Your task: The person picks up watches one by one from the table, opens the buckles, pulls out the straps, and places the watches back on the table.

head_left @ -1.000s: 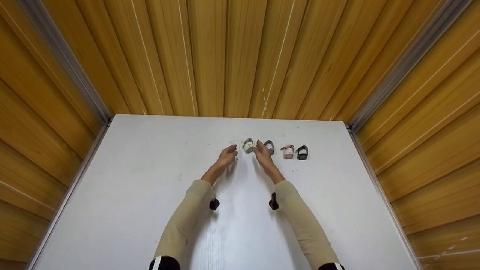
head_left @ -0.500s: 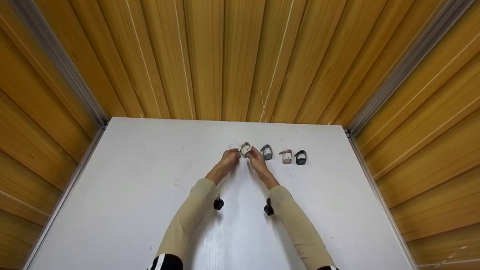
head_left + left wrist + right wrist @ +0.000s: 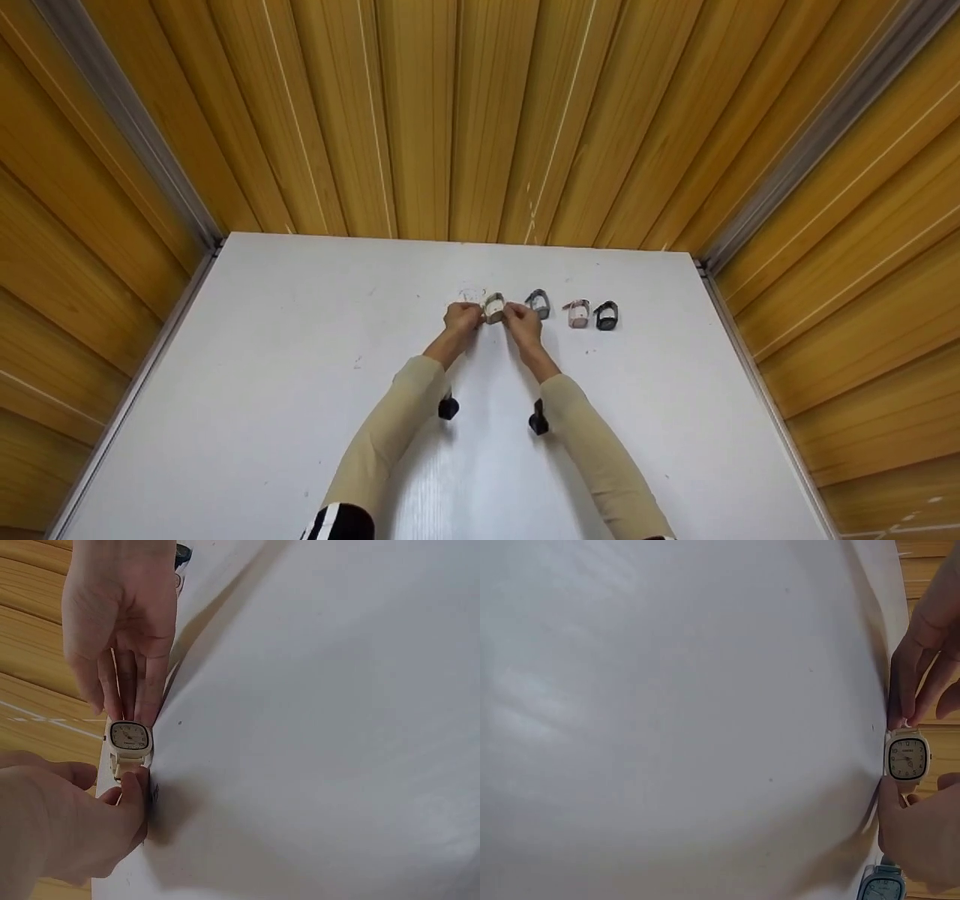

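A cream wristwatch (image 3: 494,308) with a squarish, dark-rimmed dial is between the two hands near the back of the white table. My left hand (image 3: 463,318) pinches its strap on the left side, thumb close to the case in the left wrist view. From the other side, my right hand (image 3: 523,324) holds the strap with thumb and fingers right by the case. The watch face (image 3: 130,736) points toward the wrist cameras. Part of the strap is hidden behind the fingers.
To the right stand a grey-blue wristwatch (image 3: 538,303), a pink wristwatch (image 3: 578,313) and a black wristwatch (image 3: 607,316) in a row. The grey-blue one is close beside my right hand. Wood-patterned walls (image 3: 420,120) enclose the white table (image 3: 300,337) at back and sides.
Both hands were apart around the cream wristwatch a second ago. They have closed in on it from both sides and now grip its strap; the other watches stay in place.
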{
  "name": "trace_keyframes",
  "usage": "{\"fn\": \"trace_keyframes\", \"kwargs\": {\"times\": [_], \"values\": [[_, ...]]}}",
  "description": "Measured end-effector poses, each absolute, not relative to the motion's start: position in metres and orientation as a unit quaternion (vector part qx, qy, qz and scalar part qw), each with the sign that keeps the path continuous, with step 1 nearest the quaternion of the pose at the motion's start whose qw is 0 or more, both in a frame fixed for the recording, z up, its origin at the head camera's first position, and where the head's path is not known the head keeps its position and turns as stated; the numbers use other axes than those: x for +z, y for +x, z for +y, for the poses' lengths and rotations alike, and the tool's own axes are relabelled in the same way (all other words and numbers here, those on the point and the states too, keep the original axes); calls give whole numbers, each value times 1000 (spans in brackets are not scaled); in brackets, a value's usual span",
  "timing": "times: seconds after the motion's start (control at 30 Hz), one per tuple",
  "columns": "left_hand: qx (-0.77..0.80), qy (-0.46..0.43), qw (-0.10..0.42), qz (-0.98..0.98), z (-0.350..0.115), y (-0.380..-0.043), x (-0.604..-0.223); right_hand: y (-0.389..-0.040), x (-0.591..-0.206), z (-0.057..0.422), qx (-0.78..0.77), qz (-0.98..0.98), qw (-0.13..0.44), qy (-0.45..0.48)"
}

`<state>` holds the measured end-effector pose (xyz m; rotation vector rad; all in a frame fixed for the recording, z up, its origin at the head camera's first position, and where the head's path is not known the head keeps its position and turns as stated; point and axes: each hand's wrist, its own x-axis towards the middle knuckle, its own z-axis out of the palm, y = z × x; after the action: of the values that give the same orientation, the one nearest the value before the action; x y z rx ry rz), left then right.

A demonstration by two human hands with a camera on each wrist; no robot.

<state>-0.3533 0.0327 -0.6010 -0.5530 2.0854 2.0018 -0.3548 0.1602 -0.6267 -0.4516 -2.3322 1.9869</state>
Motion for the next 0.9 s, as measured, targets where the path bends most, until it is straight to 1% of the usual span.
{"fn": "trace_keyframes", "kwargs": {"times": [0.3,0.63,0.9], "values": [[644,-191,76,736,30,-348,-602,-347,-622,159,681,-712,12,-169],[680,-186,91,703,29,-345,-593,-347,-620,158,694,-693,-3,-193],[736,-175,95,647,22,-335,-582,-340,-605,160,714,-681,-24,-161]]}}
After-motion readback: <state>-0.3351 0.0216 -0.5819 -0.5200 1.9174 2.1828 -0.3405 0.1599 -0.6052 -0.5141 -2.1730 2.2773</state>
